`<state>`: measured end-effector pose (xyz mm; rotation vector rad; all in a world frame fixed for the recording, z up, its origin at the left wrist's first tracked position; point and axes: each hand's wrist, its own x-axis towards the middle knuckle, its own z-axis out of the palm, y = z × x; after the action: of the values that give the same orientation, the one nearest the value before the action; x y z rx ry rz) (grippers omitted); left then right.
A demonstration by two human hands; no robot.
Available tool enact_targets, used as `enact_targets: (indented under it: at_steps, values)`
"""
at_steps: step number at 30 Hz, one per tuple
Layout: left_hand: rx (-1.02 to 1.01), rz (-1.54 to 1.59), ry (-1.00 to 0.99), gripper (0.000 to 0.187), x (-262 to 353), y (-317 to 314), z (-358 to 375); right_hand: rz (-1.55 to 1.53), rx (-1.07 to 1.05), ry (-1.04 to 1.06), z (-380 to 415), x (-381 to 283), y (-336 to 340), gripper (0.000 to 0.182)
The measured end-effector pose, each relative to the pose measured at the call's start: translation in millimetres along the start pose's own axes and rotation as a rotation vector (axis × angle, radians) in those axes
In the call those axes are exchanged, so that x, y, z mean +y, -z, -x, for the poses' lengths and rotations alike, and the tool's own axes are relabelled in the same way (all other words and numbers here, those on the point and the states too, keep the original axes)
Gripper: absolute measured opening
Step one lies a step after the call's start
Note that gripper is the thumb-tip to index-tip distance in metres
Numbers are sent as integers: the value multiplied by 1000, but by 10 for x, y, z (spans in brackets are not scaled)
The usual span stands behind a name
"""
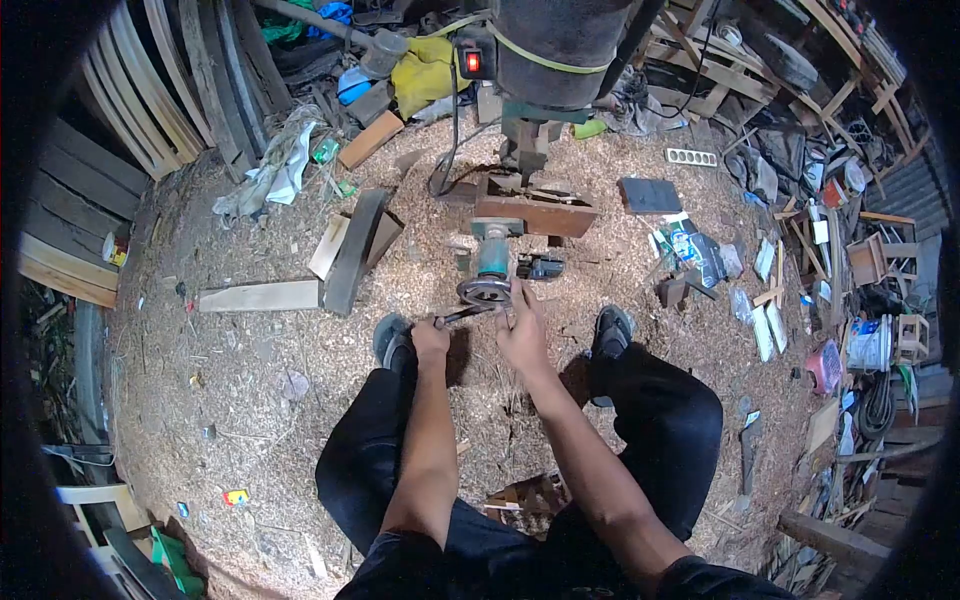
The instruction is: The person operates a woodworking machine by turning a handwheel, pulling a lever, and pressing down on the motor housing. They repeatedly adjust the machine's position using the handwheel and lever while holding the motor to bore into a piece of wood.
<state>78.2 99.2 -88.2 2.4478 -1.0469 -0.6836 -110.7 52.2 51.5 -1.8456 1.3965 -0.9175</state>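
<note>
In front of me stands a green machine with a dark handwheel on its near side. My right hand has its fingers closed at the wheel's right rim. My left hand, lower and to the left, is closed around the end of a dark lever that runs toward the underside of the wheel. Behind the wheel, a reddish-brown wooden box-like piece sits on the machine, with wood scraps in it. Above it hangs the machine's head, under a large dark motor housing.
A switch glows red beside the motor. Planks and a long board lie at left on the chip-covered floor. A dark slab and a white power strip lie at right. My sandalled feet flank the machine.
</note>
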Motion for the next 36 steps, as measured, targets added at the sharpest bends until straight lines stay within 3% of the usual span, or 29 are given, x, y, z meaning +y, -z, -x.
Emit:
enact_targets:
  at_steps: [4,7,8,13,16,17,19,21,22,24,25,27,28,29,30,31,34,35,36]
  values:
    - [147,-3,-89,32,73,32,160,-11,11,17,-45,-16,65,53]
    - [122,6,-101,43,231,228,389,-17,-3,-5,-1,-12,155,51]
    - [130,42,-64,32,315,307,475,-32,-3,-6,6,-3,179,51]
    - [212,279,-231,38,898,894,794,-7,65,96,22,-1,372,49]
    - [463,577,-539,36,1667,1418,778,-33,247,208,-355,-382,828,42]
    - [525,584,-639,36,2036,1746,826,-175,243,188,-615,-476,989,42]
    - [651,581,-809,37,2792,2383,831,-289,426,212,-1022,-1104,1506,47]
    - [758,628,-1060,35,3586,3016,903,-516,454,340,-1560,-1639,2019,52]
    - [844,625,-1189,35,3929,3231,837,-478,477,260,-1787,-1971,2282,57]
    - [1028,484,-1305,36,4502,3472,597,-433,683,461,-2366,-2441,2575,61]
    - [1042,444,-1264,37,4694,3465,485,-329,833,534,-2763,-2564,2654,52]
    - [1074,363,-1194,37,5018,3434,305,-324,788,534,-3223,-2836,2885,63]
    - [1060,293,-1155,33,5059,3420,285,-417,584,455,-3267,-3014,3064,80]
    - [1039,219,-1111,29,5074,3419,291,-456,493,367,-3327,-3066,3156,79]
    - [1013,143,-1060,27,5053,3390,283,-492,394,273,-3361,-3057,3172,80]
    - [1180,240,-1134,24,5087,3359,215,-609,413,270,-3284,-3049,3118,79]
    - [1176,237,-1189,28,5047,3307,74,-724,395,83,-2807,-3066,3087,75]
    - [1219,202,-1193,27,5026,3294,98,-691,484,184,-2721,-2959,2978,69]
    - [1090,145,-1157,26,5005,3297,163,-741,417,282,-2631,-2727,2876,63]
